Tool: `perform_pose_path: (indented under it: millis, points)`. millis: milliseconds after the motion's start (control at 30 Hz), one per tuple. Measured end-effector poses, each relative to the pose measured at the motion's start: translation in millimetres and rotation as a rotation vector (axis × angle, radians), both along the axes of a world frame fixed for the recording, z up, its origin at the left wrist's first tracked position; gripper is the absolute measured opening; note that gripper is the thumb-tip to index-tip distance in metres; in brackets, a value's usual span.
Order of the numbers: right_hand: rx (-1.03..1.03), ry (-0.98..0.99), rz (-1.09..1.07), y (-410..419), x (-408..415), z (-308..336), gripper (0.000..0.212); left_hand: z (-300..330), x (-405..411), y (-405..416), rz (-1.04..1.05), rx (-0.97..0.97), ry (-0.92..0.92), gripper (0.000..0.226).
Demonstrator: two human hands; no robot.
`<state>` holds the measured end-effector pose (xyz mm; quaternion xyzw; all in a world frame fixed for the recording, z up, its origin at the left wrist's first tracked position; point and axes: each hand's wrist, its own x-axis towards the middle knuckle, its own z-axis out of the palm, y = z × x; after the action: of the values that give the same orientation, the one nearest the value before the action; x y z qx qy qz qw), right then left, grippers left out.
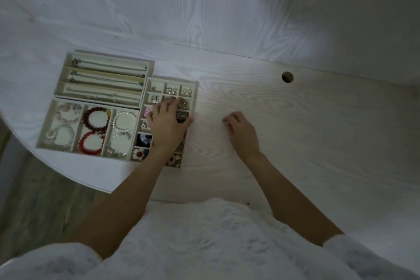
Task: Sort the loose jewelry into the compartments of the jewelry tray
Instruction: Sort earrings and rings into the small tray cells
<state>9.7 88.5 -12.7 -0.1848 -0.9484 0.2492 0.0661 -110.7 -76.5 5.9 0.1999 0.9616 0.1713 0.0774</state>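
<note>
the bench (295, 120) is pale wood grain, with a round cable hole (287, 77) near its far edge and the floor (34, 200) showing past its curved left edge. toward the left end sits the jewelry tray, in three parts that touch: a long-slot section (68, 68) at the back holding chains, a bracelet section (43, 141) nearer the front edge with beaded and pearl bracelets, and a small-compartment section (196, 84) to the right holding earrings and clips.

most compartments look filled, and no loose jewelry shows on the bare bench, so the sorting seems nearly done.

the left hand (167, 124) lies over the small compartments, fingers reaching into a middle one; whether it pinches a piece i cannot tell. the right hand (238, 127) rests on the bench just right of the tray, fingers curled under; whether it holds something small i cannot tell. the left hand hides several compartments.
</note>
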Motion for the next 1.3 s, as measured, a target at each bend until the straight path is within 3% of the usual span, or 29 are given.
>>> perform_pose_path:
  millis: [67, 200, 333, 433, 600, 867, 967, 1167, 1300]
  points:
    - [-0.011, -0.025, -0.020, 3, -3, 2, 0.004, 0, 1, 1, -0.013, -0.001, -0.004, 0.064]
    - [-0.049, -0.021, 0.007, 1, -17, 12, 0.002, -1, -3, -12, -0.014, 0.146, 0.037, 0.053]
    - [-0.340, 0.009, 0.053, -16, -68, 39, 0.006, 5, -16, -51, 0.154, 0.309, 0.065, 0.038]
    - [-0.401, 0.008, 0.172, -33, -117, 50, 0.020, 2, -25, -88, 0.294, 0.393, -0.021, 0.030]
    - [-0.413, -0.064, 0.218, -52, -169, 42, 0.014, -7, -29, -104, 0.322, 0.398, -0.126, 0.029]
    - [-0.220, -0.034, 0.334, -70, -194, 29, 0.004, -18, -34, -103, 0.280, 0.403, -0.067, 0.030]
    - [-0.102, -0.034, 0.267, -70, -195, 23, 0.008, -16, -34, -102, 0.284, 0.398, -0.063, 0.030]
    - [-0.079, -0.099, 0.099, -71, -197, 21, 0.015, -14, -35, -102, 0.268, 0.365, -0.031, 0.029]
    - [-0.034, 0.001, 0.088, -66, -193, 23, 0.022, -16, -35, -103, 0.253, 0.349, -0.017, 0.028]
